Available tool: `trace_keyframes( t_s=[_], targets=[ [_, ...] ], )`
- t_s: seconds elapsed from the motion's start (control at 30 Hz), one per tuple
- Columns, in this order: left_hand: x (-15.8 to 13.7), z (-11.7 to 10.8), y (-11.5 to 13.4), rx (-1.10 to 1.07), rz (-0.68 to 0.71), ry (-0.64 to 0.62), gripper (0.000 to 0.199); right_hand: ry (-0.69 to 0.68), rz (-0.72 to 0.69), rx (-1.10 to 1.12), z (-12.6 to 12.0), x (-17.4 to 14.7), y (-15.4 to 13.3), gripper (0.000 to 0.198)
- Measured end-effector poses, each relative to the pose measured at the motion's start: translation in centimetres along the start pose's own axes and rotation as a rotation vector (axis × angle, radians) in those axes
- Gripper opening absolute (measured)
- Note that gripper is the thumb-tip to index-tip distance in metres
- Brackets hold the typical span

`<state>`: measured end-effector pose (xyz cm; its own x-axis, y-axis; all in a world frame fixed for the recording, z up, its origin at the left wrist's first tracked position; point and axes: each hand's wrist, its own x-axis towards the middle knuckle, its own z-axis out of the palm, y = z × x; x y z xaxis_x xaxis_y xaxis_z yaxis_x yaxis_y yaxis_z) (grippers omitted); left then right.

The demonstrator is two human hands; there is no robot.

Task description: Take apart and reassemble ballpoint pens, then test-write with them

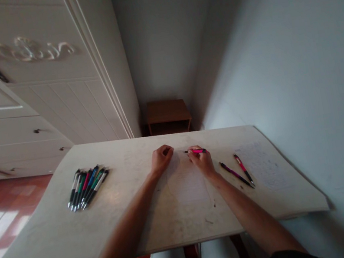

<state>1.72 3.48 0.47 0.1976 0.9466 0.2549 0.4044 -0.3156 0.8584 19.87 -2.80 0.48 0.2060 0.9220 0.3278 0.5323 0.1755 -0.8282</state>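
My right hand (199,156) is closed round a pink and black pen (200,151), which lies almost level with its dark tip pointing left. To its left, my left hand (162,158) rests near the far part of the table with the fingers curled and pinched together. Whether anything small is between those fingers cannot be made out. A pale sheet of paper (190,185) lies between my forearms, below both hands. Right of my right hand are two loose pens on the table, a purple and black pen (236,174) and a pink and black pen (243,169).
Several pens (87,188) of mixed colours lie bunched on the left of the white table (131,224). A written sheet (265,164) lies at the right. A wall (309,79) borders the right side, a white cabinet (66,107) the far left; a brown stand (168,111) is behind.
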Motion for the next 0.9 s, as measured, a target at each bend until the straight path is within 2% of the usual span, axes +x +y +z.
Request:
trace_keyframes(
  t_s=[0.17,0.37,0.63,0.9],
  targets=[
    [-0.12,-0.09,0.2,0.026,-0.003,-0.031,0.023,-0.012,0.099,0.044,-0.21,0.12,-0.16,0.028],
    [0.04,-0.19,0.39,0.04,-0.02,-0.058,0.022,-0.017,0.066,-0.019,-0.08,0.1,-0.16,0.028],
    [-0.09,-0.11,0.89,0.2,-0.013,-0.087,0.018,-0.012,0.025,-0.089,0.1,0.07,0.48,0.028],
    [-0.01,-0.17,1.01,0.218,-0.014,-0.097,0.017,0.006,-0.013,-0.128,0.14,0.24,0.32,0.025]
  ],
)
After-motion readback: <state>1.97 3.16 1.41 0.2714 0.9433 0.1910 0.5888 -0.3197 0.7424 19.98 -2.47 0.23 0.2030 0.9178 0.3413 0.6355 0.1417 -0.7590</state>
